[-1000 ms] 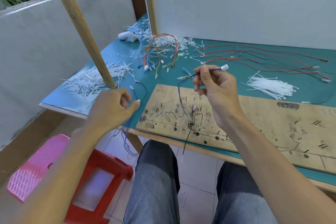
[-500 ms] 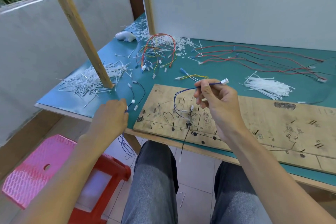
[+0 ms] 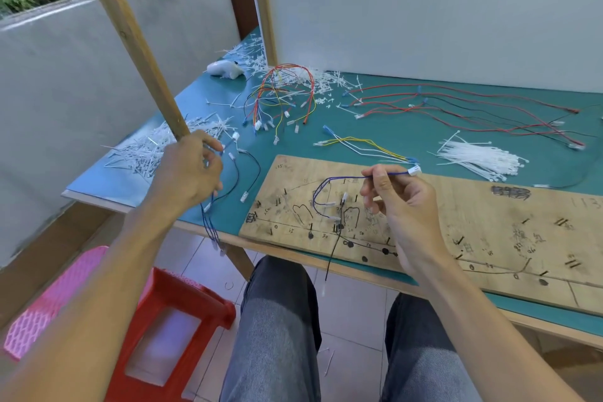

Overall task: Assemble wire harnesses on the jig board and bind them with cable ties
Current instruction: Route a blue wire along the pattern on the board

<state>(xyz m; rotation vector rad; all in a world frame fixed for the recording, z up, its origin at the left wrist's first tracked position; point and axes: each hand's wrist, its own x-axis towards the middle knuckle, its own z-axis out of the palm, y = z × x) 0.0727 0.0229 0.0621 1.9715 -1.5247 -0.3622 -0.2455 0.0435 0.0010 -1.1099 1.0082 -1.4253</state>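
The wooden jig board (image 3: 483, 232) lies on the teal table, with pegs and pen marks on it. My right hand (image 3: 403, 206) hovers over its left part and pinches a blue wire (image 3: 339, 178) just behind its white connector (image 3: 414, 170); the wire loops down to the pegs. A black wire (image 3: 332, 248) hangs from the board over the table's front edge. My left hand (image 3: 189, 170) is at the table's left front, closed on a bunch of blue wires (image 3: 210, 228) that dangle below the edge. White cable ties (image 3: 479, 157) lie in a bundle behind the board.
A slanted wooden post (image 3: 137, 43) stands just behind my left hand. Cut tie scraps (image 3: 140, 153) litter the left side. Coloured wires (image 3: 280, 98), a yellow-white wire (image 3: 365, 147) and long red-black wires (image 3: 473, 108) lie behind the board. A red stool (image 3: 173, 320) stands below left.
My left hand rose from below the table edge to beside the post, lifting the blue wires. My right hand came down closer to the board with its wire.
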